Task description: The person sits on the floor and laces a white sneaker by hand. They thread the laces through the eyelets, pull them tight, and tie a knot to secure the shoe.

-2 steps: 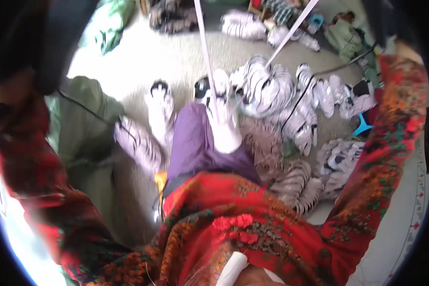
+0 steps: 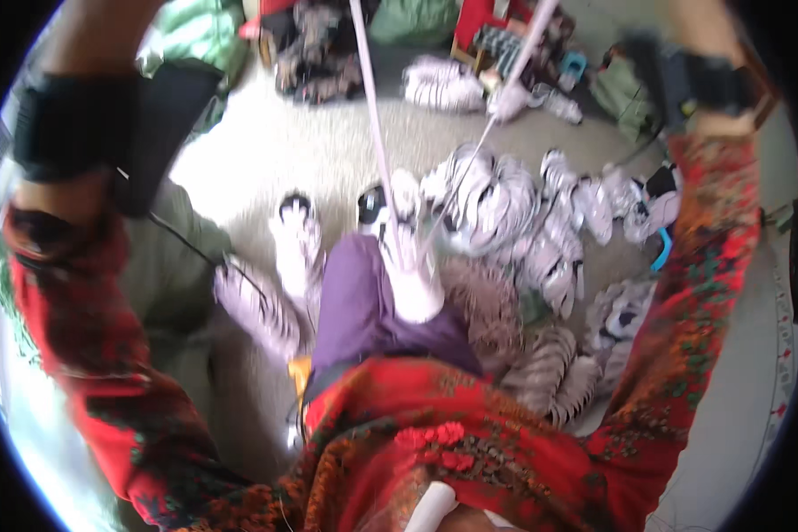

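Two pale pink strips (image 2: 369, 80), straight, slanting apart upward

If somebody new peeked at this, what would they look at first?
Probably the bright red patterned top, filling the lower middle, with its sleeves going up both sides. Next, two long pale strips, running up to the top edge from around a pale bundle by the purple cloth at the lap. Then the many pale, ridged bundles on the floor, mostly to the right.

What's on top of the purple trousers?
A white bundle lies over part of the purple trousers, with two pale pink strips stretching up from it. The cloth beneath the bundle is hidden.
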Available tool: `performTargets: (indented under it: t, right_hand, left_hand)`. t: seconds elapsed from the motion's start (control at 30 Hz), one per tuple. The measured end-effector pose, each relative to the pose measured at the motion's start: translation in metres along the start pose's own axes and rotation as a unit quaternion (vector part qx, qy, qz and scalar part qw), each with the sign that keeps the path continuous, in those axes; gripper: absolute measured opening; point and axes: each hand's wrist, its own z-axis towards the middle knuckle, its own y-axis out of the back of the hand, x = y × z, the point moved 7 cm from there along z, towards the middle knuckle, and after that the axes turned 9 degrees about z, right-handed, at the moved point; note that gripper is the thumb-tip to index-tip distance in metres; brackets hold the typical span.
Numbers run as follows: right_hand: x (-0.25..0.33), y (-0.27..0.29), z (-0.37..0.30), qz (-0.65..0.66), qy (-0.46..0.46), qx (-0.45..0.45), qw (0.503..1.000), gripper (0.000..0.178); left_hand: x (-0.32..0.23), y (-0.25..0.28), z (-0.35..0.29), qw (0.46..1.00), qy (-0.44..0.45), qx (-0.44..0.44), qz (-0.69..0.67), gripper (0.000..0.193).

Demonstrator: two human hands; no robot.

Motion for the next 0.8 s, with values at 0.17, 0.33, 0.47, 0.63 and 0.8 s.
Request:
performTargets:
  t: [0.17, 0.33, 0.47, 0.63, 0.8]
  right_hand:
    - [-0.023, -0.036, 0.022, 0.127, -0.043, 0.017, 0.991, 0.006]
    - [-0.012, -0.043, 0.025, 0.135, -0.021, -0.010, 0.991, 0.009]
    - [-0.001, -0.050, 0.021, 0.162, 0.039, 0.001, 0.986, 0.015]
    - [0.005, -0.055, 0.027, 0.172, 0.096, 0.021, 0.980, 0.018]
    - [-0.001, -0.056, 0.024, 0.215, 0.035, 0.047, 0.975, 0.011]
  left_hand:
    - [0.036, 0.012, 0.046, 0.992, -0.086, 0.071, -0.065, 0.023]
    - [-0.010, -0.023, 0.022, 0.990, -0.020, -0.008, -0.142, 0.015]
    - [-0.015, -0.020, 0.019, 0.990, -0.030, -0.009, -0.137, 0.016]
    - [-0.014, -0.026, 0.017, 0.990, -0.032, 0.007, -0.134, 0.018]
    - [-0.016, -0.032, 0.009, 0.994, 0.011, 0.054, -0.095, 0.022]
